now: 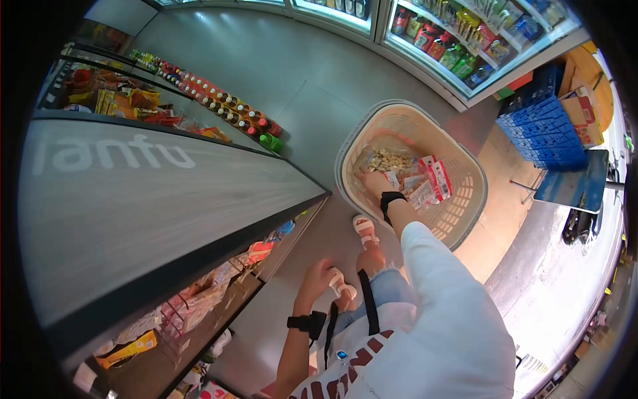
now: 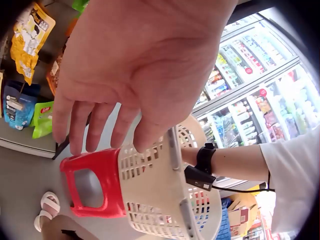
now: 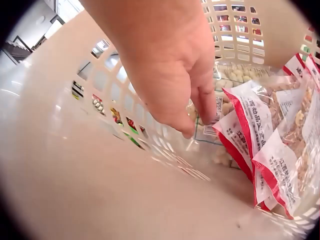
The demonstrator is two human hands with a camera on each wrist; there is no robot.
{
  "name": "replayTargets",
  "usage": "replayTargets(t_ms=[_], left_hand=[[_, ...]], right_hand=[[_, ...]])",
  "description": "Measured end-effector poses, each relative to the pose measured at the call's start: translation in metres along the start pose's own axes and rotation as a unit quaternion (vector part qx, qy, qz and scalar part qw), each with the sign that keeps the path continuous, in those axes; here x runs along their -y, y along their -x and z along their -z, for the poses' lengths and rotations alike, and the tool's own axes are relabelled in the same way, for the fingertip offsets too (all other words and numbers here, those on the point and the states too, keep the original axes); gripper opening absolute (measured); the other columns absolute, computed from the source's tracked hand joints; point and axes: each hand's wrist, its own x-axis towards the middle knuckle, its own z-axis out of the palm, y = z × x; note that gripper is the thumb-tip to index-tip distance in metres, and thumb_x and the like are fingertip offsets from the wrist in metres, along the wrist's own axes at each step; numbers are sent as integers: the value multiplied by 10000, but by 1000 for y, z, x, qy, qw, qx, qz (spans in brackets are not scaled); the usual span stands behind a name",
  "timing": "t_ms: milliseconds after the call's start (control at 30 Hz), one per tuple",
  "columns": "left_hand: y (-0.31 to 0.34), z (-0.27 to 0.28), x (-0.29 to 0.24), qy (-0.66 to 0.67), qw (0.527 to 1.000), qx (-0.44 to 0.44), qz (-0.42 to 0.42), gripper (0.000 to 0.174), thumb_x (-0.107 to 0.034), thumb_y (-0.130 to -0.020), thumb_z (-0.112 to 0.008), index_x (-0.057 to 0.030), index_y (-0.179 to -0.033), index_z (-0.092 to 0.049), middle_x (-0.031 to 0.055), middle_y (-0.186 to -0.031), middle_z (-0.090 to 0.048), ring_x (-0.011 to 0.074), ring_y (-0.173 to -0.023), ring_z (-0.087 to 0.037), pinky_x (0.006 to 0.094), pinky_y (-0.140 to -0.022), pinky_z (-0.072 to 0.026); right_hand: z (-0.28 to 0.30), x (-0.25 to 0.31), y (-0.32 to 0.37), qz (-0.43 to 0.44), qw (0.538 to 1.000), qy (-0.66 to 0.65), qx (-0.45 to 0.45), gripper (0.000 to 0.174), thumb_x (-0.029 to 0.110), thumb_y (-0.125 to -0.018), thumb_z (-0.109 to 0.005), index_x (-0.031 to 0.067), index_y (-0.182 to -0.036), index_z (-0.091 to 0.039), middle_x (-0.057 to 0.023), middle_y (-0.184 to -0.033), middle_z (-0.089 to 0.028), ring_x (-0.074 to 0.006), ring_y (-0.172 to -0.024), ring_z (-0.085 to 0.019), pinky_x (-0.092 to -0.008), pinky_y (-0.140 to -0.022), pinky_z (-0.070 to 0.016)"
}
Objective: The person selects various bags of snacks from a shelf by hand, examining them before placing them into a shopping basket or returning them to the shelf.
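Note:
My right hand (image 1: 375,181) reaches down into a tall cream laundry-style basket (image 1: 473,174). In the right wrist view, the thumb and fingers of that right hand (image 3: 172,75) pinch the edge of a clear bag of pale, nut-like pieces (image 3: 232,75), by its small printed label. Beside it lean several clear packets with red-and-white ends (image 3: 245,127), holding brownish pieces. My left hand (image 1: 318,278) hangs loosely at my side, above the floor and near my sandals. The left wrist view shows the same left hand (image 2: 135,75) with its fingers extended and nothing held.
A red stool (image 2: 95,185) stands against the basket. To the left is a shelf unit (image 1: 166,193) with snack packets, and a row of bottles (image 1: 212,100) lines the floor beyond. Glass-door fridges (image 1: 458,46) stand ahead; a blue crate (image 1: 541,133) is at right.

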Motion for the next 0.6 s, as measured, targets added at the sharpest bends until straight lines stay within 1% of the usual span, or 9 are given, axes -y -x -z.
replayTargets(t_ms=[100,167,200,267,333,367,500,567,600], left_hand=[[2,-3,14,-20,999,6,49,369,-198,-776,-546,-16,-1086,-461,148,-1025,-536,228,-945,-529,305,-793,-421],[8,-7,24,-23,997,4,70,369,-199,-772,-547,-14,-1081,-463,148,-1015,-542,233,-930,-537,303,-784,-426],[7,-10,27,-33,997,-4,71,365,-200,-765,-550,-19,-1073,-472,147,-992,-551,233,-902,-549,301,-767,-433],[6,-13,30,-42,997,-10,71,361,-201,-758,-553,-24,-1064,-481,147,-968,-560,234,-874,-560,298,-749,-440],[8,-15,29,-81,991,-13,101,343,-199,-747,-560,-40,-1046,-501,138,-934,-571,227,-830,-572,295,-717,-450],[9,-16,30,-79,992,-12,98,343,-199,-747,-560,-40,-1046,-501,138,-934,-571,227,-830,-572,295,-717,-450],[15,-16,30,-69,996,-25,53,328,-204,-748,-559,-44,-1030,-509,131,-908,-577,224,-801,-578,295,-693,-455],[18,-14,33,-68,997,-24,35,332,-206,-750,-559,-44,-1035,-503,131,-906,-577,226,-802,-577,298,-695,-455],[19,-14,39,-74,997,-26,23,315,-200,-754,-546,-29,-1015,-502,153,-920,-570,253,-818,-573,313,-698,-451]], right_hand=[[-26,-12,-9,4,999,-50,-13,547,84,-655,-541,86,-1178,-381,-181,-1082,-461,-326,-926,-500,-368,-792,-413],[-37,-21,-15,-16,1000,-11,10,412,85,-675,-514,45,-1083,-465,-170,-1064,-482,-324,-892,-521,-362,-761,-434],[-40,-25,-16,-18,1000,-9,14,412,85,-675,-514,45,-1083,-465,-170,-1064,-482,-324,-892,-521,-362,-761,-434],[-42,-26,-20,3,994,112,-18,180,24,-675,-519,56,-842,-580,-135,-908,-527,-298,-774,-561,-365,-634,-473],[-37,-25,-20,-12,995,94,-31,135,35,-667,-531,48,-787,-591,-141,-877,-539,-302,-759,-563,-365,-626,-471],[-31,-25,-19,-26,996,75,-46,95,47,-659,-542,40,-732,-602,-147,-846,-552,-305,-745,-565,-366,-618,-470],[17,-31,-5,-40,998,10,-37,96,41,-658,-526,25,-721,-597,-167,-780,-566,-310,-735,-565,-367,-610,-464],[55,-31,14,66,978,-115,-163,123,39,-665,-512,7,-754,-590,-183,-759,-570,-311,-723,-566,-354,-612,-459],[72,-32,22,65,978,-109,-166,123,39,-665,-512,7,-754,-590,-183,-759,-570,-311,-723,-566,-354,-612,-459]])
